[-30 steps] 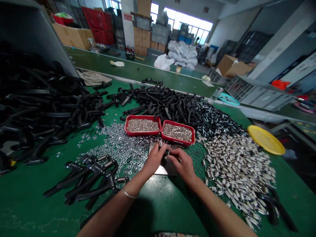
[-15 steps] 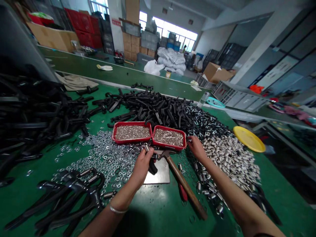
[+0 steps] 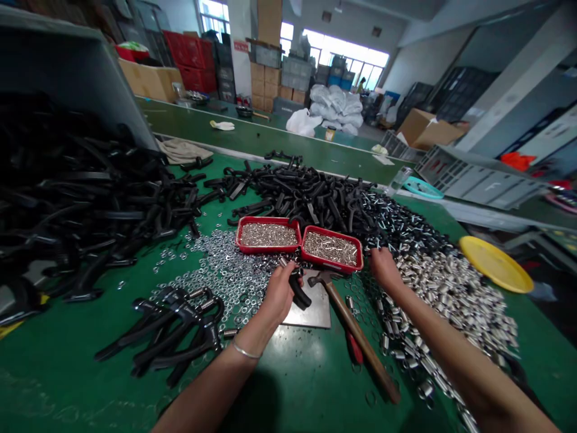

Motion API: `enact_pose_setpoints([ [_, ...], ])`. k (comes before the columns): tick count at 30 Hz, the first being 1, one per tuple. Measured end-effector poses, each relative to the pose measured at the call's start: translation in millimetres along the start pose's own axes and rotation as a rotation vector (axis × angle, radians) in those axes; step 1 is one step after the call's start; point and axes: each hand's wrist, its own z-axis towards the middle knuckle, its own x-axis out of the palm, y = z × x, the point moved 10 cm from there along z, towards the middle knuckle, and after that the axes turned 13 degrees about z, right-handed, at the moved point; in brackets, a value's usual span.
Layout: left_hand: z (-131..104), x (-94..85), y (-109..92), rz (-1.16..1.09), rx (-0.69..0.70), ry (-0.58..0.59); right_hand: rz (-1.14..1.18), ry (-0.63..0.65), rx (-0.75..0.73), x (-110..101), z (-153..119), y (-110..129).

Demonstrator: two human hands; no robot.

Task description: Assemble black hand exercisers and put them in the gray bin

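My left hand [image 3: 277, 294] is closed around a black curved handle [image 3: 300, 293] with a metal coil spring [image 3: 283, 262] at its upper end. It is held just above a flat metal plate [image 3: 311, 314]. To the right, my right hand [image 3: 385, 269] has its fingers pinched together beside the right red tray [image 3: 332, 263], at the near edge of a heap of black pieces with bright pins [image 3: 401, 222]; what is between the fingertips is hidden. The left red tray [image 3: 268, 249] holds small metal pieces, and the right one holds small pins. A wooden-handled hammer [image 3: 360, 334] lies between my forearms.
Loose washers [image 3: 225, 264] spread left of the plate. Assembled black handles with springs [image 3: 180, 337] lie nearer left. Silver cylindrical pieces [image 3: 455, 300] heap at right, by a yellow lid [image 3: 496, 264]. More black handles [image 3: 311, 195] pile behind the trays; a grey bin [image 3: 121, 90] stands left.
The view has swung left, so the table's things appear further right. My left hand has drawn the handle slightly away from the hammer head. My right hand stays beside the right tray.
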Motion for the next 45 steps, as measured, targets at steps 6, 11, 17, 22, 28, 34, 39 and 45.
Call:
enact_pose_setpoints([
  [6,-9,14.5,-1,0.033,0.025,0.064,0.958,-0.040,0.038,-27,-67,59],
  [11,-21,30.9,4,0.089,0.005,0.159,1.544,0.304,0.129,22,-121,146],
  [17,-24,35.2,-2,0.125,0.020,0.199,1.685,0.319,0.204,40,-119,141],
  [22,-26,39.9,0,0.186,0.030,0.260,1.678,0.383,0.199,52,-123,143],
  [28,-22,29.0,2,0.377,0.092,0.196,1.295,0.319,0.073,43,-129,148],
  [34,-24,29.7,-4,0.487,0.126,0.182,0.752,0.028,-0.396,8,-134,159],
  [39,-30,36.6,-19,0.657,0.194,0.209,0.767,0.059,-0.448,15,-135,164],
  [45,-30,37.0,-39,0.937,0.451,0.135,1.204,0.463,0.147,65,-132,160],
])
